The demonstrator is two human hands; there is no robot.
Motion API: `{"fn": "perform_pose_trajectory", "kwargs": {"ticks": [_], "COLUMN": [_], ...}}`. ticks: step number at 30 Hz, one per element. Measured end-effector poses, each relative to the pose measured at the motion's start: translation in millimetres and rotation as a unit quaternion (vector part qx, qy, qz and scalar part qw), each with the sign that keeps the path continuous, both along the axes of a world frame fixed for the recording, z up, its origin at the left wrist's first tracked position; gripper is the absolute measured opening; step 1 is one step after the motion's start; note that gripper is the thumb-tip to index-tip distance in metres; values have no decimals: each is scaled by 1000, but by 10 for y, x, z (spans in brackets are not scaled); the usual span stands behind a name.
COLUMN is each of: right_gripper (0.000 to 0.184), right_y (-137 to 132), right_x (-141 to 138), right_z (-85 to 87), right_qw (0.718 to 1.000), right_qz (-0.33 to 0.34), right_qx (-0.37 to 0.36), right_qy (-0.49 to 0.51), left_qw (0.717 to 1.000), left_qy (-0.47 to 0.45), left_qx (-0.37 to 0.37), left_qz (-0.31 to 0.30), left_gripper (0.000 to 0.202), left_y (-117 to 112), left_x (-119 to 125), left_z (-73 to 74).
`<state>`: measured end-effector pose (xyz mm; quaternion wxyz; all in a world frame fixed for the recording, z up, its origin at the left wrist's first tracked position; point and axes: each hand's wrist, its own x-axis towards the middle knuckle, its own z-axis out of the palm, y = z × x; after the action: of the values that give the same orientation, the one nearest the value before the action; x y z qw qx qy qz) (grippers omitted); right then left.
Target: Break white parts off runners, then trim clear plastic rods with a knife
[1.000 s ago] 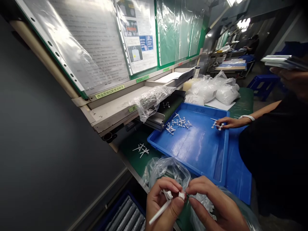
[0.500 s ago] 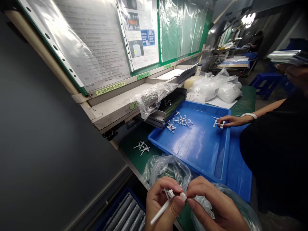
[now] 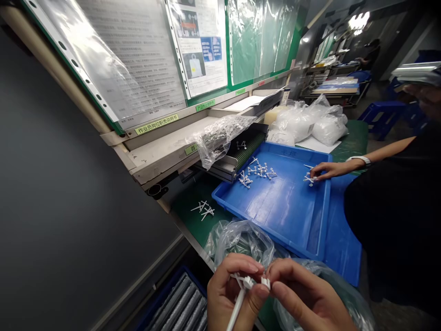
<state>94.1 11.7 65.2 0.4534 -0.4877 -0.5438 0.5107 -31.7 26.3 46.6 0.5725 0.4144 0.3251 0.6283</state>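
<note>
Workbench topped with green matting (image 3: 188, 218) runs along a board of posted instruction sheets (image 3: 138, 59), with bulging clear bags of white parts (image 3: 327, 128) heaped towards its far end. Nearer the middle sits a blue plastic tray (image 3: 275, 220), a loose cluster of white moulded sprigs (image 3: 257, 170) towards its far edge, seemingly placed where both people at the bench can reach them. A co-worker's hand (image 3: 325, 170) lies inside the tray's right side, fingers on a separate sprig (image 3: 310, 179). At the bench's near edge, the person's two hands come together over a clear plastic bag (image 3: 327, 294). The left hand (image 3: 227, 294) clamps a white plastic stick with a branched head (image 3: 246, 282), while the right hand (image 3: 306, 294) pinches a small white block (image 3: 265, 282) just beside it, both held up close, apparently for fine work. Whether those two pieces are joined, I cannot tell.
</note>
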Motion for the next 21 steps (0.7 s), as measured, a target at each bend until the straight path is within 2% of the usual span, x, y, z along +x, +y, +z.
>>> {"fn": "perform_pose_trajectory", "kwargs": {"ticks": [5,14,18,21], "right_gripper": [18,19,18,15], "right_y": [34,42,54,59], "right_x": [2,41,75,84], "right_z": [39,49,54,73], "right_qw": [999,999,995,990], "right_qz": [-3,30,57,53], "right_qx": [-25,-4,17,41], "right_qy": [30,-33,-82,-127], "left_qw": [998,981,974,976], "left_qy": [41,85,96,88], "left_qx": [34,160,198,194], "left_qz": [28,70,59,47], "left_gripper": [10,7,13,14], "left_y": [-8,24,24,17], "left_x": [-1,18,20,10], "left_z": [-30,-35,-38,-64]}}
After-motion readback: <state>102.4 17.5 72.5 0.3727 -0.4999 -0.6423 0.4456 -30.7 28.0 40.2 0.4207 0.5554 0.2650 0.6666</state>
